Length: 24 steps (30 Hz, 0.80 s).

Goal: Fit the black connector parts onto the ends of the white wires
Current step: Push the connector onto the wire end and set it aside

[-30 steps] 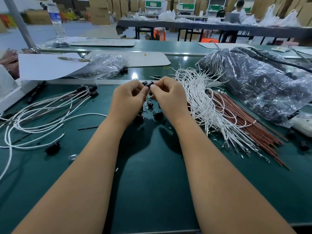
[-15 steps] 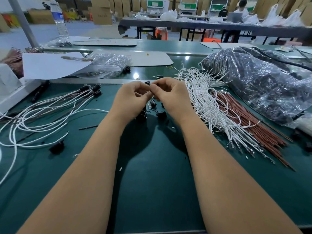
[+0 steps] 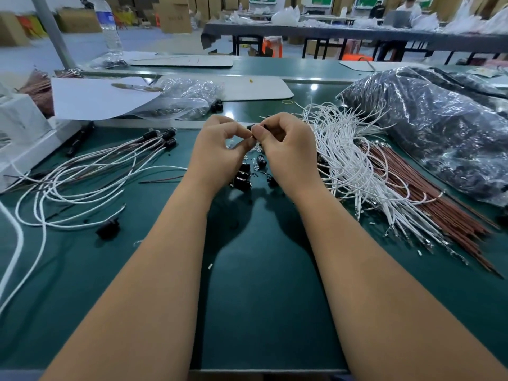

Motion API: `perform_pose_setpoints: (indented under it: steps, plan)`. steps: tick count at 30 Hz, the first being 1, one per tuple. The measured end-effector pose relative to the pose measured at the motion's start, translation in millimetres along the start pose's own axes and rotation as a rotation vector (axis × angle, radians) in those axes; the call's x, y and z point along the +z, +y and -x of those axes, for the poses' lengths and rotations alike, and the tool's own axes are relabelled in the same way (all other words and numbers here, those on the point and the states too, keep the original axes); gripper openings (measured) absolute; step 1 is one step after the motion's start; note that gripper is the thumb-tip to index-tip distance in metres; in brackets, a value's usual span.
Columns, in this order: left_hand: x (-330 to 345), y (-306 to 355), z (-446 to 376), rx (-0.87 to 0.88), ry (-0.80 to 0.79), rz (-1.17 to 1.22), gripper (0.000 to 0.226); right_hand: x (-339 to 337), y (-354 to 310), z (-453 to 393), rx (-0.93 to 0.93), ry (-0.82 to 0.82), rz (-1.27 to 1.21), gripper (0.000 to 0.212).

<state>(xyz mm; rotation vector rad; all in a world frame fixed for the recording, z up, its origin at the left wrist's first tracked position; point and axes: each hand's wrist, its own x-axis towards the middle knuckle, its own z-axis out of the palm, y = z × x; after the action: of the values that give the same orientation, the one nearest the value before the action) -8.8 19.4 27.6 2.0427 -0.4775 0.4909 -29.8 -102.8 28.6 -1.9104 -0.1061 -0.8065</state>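
My left hand and my right hand meet above the green mat, fingers curled, pinching one small black connector part between their fingertips. Most of that part is hidden by the fingers. Several loose black connector parts lie on the mat just below the hands. A big bundle of white wires lies to the right of my right hand. On the left lie white wires fitted with black connectors. Another black part lies alone near the left wires.
Brown wires lie beside the white bundle. A large plastic bag of dark parts fills the right side. A smaller clear bag, white sheets, a white box and a water bottle stand behind.
Both hands stay together at the same spot, working the small black part between the fingertips. The camera view has shifted slightly; nothing was put down or picked up.
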Motion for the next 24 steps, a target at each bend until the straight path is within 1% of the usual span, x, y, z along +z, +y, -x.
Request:
perform_pose_setpoints:
  steps: [6,8,11,13,16,18,20,24]
  plan:
    - [6.6,-5.3,4.9,0.081,-0.043,-0.054,0.012,-0.2,-1.8,5.8,-0.049,-0.004,0.071,0.007]
    - [7.4,-7.1,5.2,0.075,-0.03,-0.057,0.011,-2.1,-2.3,5.9,-0.052,-0.027,0.097,0.009]
    - [4.2,-8.7,3.6,0.021,0.012,0.048,0.01,-4.8,-3.5,4.9,0.004,-0.054,0.077,0.026]
    - [1.2,-6.7,2.2,-0.017,0.02,0.18,0.014,-5.3,-3.0,3.7,0.036,-0.061,0.085,0.029]
    - [-0.9,-3.9,1.6,-0.03,0.024,0.375,0.014,-2.5,3.6,3.2,0.028,-0.184,0.266,0.026]
    - [-0.7,-4.8,0.9,-0.051,0.03,0.461,0.009,-0.6,9.7,4.3,0.008,-0.291,0.455,0.025]
    - [-0.1,-5.7,-0.3,-0.063,0.008,0.53,0.01,-0.1,13.5,6.4,-0.019,-0.373,0.602,0.026]
    - [0.6,-5.0,-0.2,-0.062,-0.029,0.663,0.019,-1.5,13.3,8.8,-0.072,-0.406,0.742,0.026]
